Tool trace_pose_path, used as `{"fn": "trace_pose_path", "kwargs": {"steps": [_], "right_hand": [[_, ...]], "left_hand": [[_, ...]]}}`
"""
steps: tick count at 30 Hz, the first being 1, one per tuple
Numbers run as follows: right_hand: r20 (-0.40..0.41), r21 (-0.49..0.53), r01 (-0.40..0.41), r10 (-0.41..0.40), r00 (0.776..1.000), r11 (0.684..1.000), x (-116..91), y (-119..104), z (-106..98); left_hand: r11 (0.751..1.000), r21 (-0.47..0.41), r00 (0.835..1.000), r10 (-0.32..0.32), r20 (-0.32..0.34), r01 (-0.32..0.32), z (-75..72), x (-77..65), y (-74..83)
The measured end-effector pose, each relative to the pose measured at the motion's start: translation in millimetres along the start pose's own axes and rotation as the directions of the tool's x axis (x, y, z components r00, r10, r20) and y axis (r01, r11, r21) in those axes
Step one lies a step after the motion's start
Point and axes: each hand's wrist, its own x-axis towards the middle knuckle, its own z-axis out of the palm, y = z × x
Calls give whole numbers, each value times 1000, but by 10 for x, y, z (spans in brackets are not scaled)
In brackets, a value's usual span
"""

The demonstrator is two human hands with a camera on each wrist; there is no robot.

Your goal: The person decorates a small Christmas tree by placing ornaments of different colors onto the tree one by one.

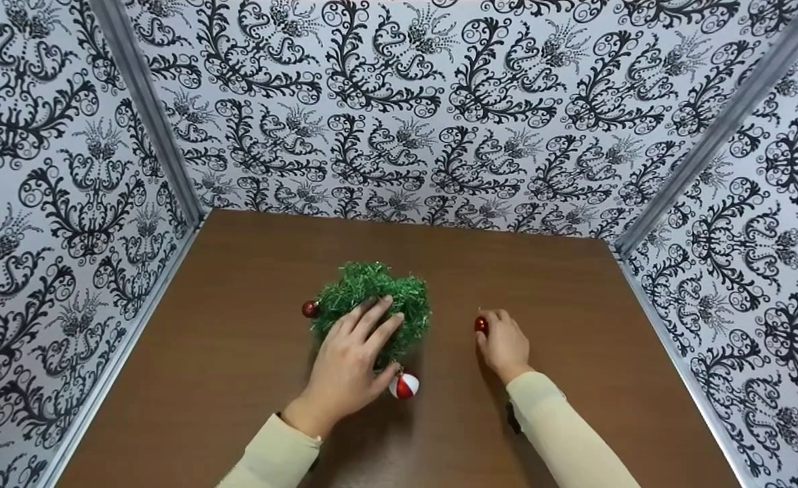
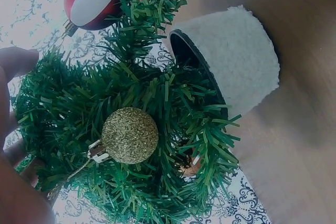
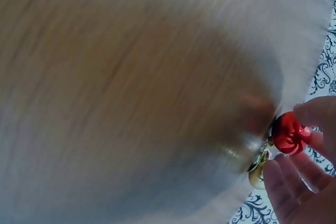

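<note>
My left hand (image 1: pixel 348 362) grips the top of a small green tinsel Christmas tree (image 1: pixel 410 305), fingers spread over its branches. Its thumb is beside a red-and-white bauble (image 1: pixel 404 386) on the near side. At the tree's left hangs a red bauble (image 1: pixel 310 309). The left wrist view also brings out a glittery gold bauble (image 2: pixel 130 135) and the tree's fuzzy white pot (image 2: pixel 236 59). Off to the right, low over the table, my right hand (image 1: pixel 507 342) pinches a shiny red bauble (image 3: pixel 290 133). A gold bauble (image 3: pixel 257 176) shows by its fingertips.
The brown wooden table (image 1: pixel 236 271) is enclosed at the back and both sides by panels with black-and-white scroll wallpaper (image 1: pixel 399 122). Grey metal posts (image 1: pixel 162 129) run up the rear corners.
</note>
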Motion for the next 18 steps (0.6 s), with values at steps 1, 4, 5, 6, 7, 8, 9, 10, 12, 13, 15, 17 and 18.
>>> {"fn": "trace_pose_path", "kwargs": {"steps": [1, 4, 5, 6, 7, 8, 9, 10, 12, 13, 15, 17, 18], "right_hand": [[-4, -5, 6, -6, 1000, 1000, -3, 5, 2], [-13, -15, 17, -17, 1000, 1000, -2, 20, 12], [-14, -19, 19, -20, 1000, 1000, 1, 25, 15], [-15, -23, 21, -21, 1000, 1000, 6, 30, 18], [-14, -27, 21, -21, 1000, 999, 8, 35, 22], [-13, -31, 20, -21, 1000, 999, 12, 40, 26], [-13, -34, 22, -22, 1000, 999, 17, 45, 31], [-13, -34, 22, -22, 1000, 999, 19, 48, 35], [-15, -32, 23, -24, 1000, 999, 23, 53, 41], [-16, -31, 24, -25, 1000, 999, 23, 55, 45], [-22, -27, 28, -29, 999, 999, 24, 59, 50], [-25, -27, 31, -31, 999, 999, 22, 63, 53], [-25, -28, 31, -32, 999, 999, 22, 65, 54]], "left_hand": [[1000, -2, 1000, 1, 2, -1, 2, 1, 0], [1000, -9, 1000, -3, 4, 3, 2, 4, -1], [1000, -12, 1000, -4, 4, 4, 3, 6, -1], [1000, -15, 1000, -5, 3, 5, 2, 9, -1], [1000, -17, 1000, -6, 3, 6, -1, 11, -2], [1000, -18, 1000, -7, 1, 7, -3, 12, -2], [1000, -20, 1000, -6, -3, 6, -3, 13, -4], [1000, -20, 1000, -6, -4, 6, -5, 14, -5], [1000, -19, 1000, -6, -8, 6, -4, 16, -9], [1000, -20, 1000, -4, -13, 4, -3, 16, -11], [1000, -19, 1000, -4, -18, 4, 2, 16, -20], [1000, -18, 1000, -8, -21, 8, 2, 12, -31], [1000, -20, 1000, -12, -23, 11, 0, 10, -37]]}}
